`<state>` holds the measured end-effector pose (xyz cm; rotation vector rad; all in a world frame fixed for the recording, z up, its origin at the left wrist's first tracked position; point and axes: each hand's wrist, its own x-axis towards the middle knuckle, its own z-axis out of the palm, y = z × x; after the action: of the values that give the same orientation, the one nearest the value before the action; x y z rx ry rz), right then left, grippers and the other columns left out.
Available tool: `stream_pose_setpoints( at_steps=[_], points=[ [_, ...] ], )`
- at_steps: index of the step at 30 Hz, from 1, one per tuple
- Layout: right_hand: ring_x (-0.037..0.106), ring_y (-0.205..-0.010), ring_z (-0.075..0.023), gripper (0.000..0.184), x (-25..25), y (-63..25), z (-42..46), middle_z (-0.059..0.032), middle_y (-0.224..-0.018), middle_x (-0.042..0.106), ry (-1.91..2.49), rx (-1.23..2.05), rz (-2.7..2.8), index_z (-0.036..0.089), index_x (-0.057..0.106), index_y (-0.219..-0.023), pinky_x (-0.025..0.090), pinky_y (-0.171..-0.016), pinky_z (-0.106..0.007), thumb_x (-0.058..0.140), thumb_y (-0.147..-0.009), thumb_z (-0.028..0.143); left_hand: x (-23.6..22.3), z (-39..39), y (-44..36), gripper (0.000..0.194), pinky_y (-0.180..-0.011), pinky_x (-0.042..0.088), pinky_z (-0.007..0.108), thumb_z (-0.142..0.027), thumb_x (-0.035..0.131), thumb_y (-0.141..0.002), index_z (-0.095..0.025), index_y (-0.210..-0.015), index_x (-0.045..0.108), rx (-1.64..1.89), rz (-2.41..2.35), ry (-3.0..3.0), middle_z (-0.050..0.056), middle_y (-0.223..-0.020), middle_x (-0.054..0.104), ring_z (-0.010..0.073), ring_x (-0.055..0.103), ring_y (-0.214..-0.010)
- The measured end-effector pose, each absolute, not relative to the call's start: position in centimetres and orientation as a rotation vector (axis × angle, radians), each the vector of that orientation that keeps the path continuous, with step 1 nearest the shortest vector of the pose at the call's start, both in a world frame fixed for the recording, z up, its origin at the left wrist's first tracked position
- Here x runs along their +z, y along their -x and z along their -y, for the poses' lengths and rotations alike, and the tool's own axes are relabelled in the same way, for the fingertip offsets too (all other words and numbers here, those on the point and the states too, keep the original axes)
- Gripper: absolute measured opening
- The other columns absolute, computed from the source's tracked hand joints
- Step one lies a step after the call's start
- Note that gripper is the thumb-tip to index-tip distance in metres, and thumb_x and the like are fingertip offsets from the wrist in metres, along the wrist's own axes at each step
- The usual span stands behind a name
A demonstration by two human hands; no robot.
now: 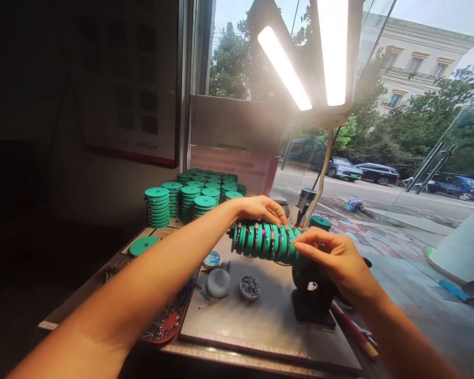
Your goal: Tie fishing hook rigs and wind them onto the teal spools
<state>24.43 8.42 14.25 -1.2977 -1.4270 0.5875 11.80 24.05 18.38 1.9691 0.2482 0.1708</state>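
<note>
A row of green discs (266, 242) lies sideways on a dark stand (314, 300), with beaded strands and small metal clasps between the discs. My left hand (263, 208), wearing a ring, reaches over the far side of the row. Its fingers are bent together, with the tips hidden behind the discs. At the right end of the row, my right hand (332, 252) has thumb and forefinger pinched against the discs. Whatever either hand holds is too small or hidden to make out.
Stacks of green discs (157, 195) stand at the back left. A cup of grey beads (249, 288), a round white lid (218, 283) and tweezers (213, 301) lie on the metal board (256, 323). A red tray (168, 326) sits at left. A bright lamp (327, 63) hangs above.
</note>
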Motion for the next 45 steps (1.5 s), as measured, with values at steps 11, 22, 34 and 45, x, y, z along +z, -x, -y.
stream_pose_setpoints(
  at_steps=[11, 22, 34, 45],
  points=[
    [0.050, -0.051, -0.0131, 0.027, 14.0, -24.2, -8.6, -0.0009, -0.061, 0.050, 1.364, 0.465, 1.538, 0.015, 0.063, -0.067, 0.039, -0.045, -0.024, 0.060, -0.069, 0.042, 18.2, -24.3, -11.9, 0.008, -0.069, 0.040, 0.022, -0.013, 0.061, -0.065, -0.013, -0.072, 0.064, 0.162, -0.243, -1.958, -0.004, -0.062, 0.060, 0.0079, 0.053, -0.062],
    [0.052, -0.063, -0.0161, 0.024, 15.7, -25.2, -8.1, -0.0017, -0.066, 0.055, 1.457, 0.334, 1.845, 0.018, 0.059, -0.064, 0.040, -0.059, -0.027, 0.053, -0.073, 0.040, 18.0, -24.4, -12.0, 0.011, -0.067, 0.041, 0.021, -0.011, 0.061, -0.064, -0.015, -0.074, 0.063, 0.171, -0.243, -1.956, -0.004, -0.069, 0.061, 0.0073, 0.053, -0.064],
    [0.051, -0.067, -0.0193, 0.024, 15.3, -25.4, -8.0, -0.0027, -0.067, 0.057, 1.454, 0.165, 1.997, 0.021, 0.059, -0.065, 0.038, -0.062, -0.032, 0.049, -0.077, 0.039, 17.7, -24.4, -12.0, 0.013, -0.063, 0.044, 0.023, -0.015, 0.060, -0.063, -0.016, -0.075, 0.063, 0.118, -0.242, -1.938, -0.004, -0.063, 0.061, 0.0083, 0.054, -0.059],
    [0.052, -0.066, -0.0210, 0.021, 14.6, -24.9, -8.1, -0.0038, -0.064, 0.056, 1.494, 0.103, 1.919, 0.020, 0.059, -0.061, 0.039, -0.060, -0.034, 0.054, -0.072, 0.037, 17.7, -24.4, -12.0, 0.014, -0.059, 0.042, 0.021, -0.014, 0.060, -0.061, -0.015, -0.075, 0.063, 0.131, -0.249, -1.944, -0.005, -0.061, 0.060, 0.0082, 0.053, -0.058]
  ],
)
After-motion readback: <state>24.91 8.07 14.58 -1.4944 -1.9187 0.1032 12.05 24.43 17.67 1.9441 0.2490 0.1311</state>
